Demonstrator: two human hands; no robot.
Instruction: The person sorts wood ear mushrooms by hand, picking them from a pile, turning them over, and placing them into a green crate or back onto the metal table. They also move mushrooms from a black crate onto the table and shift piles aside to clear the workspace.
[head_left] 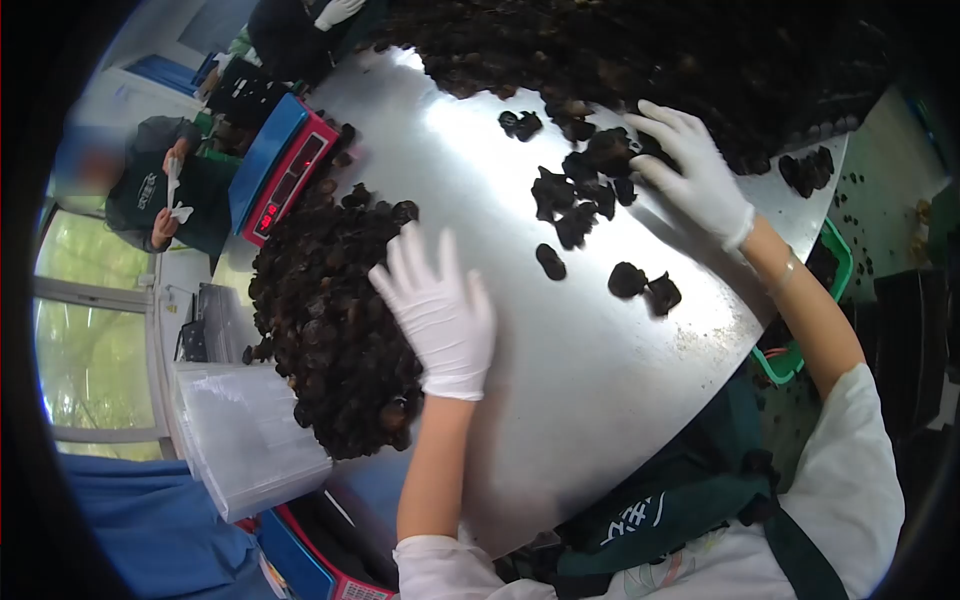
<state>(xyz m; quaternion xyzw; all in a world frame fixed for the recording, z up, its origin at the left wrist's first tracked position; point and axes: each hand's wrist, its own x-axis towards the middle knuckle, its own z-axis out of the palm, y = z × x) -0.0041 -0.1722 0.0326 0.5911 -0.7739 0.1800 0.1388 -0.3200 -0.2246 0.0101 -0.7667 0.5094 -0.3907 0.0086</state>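
Observation:
My left hand [441, 315], in a white glove, is open with its fingers spread. It is at the right side of a pile of dark, wrinkled dried mushrooms [335, 320]. My right hand [695, 175], gloved in white too, reaches toward a small scatter of the same mushrooms [580, 195]. Its thumb and fingers are apart around a dark piece [610, 150]; contact with it is hard to make out. A few single mushrooms [628, 280] lie closer to me on the metal table [560, 370].
A large mushroom heap [640, 50] covers the far side. A red and blue scale [283, 170] stands at the left, with clear plastic bags [245, 430] in front. Green crates [785, 362] are below the right edge. Another person [165, 185] holds something white; a further gloved hand [338, 12] shows behind.

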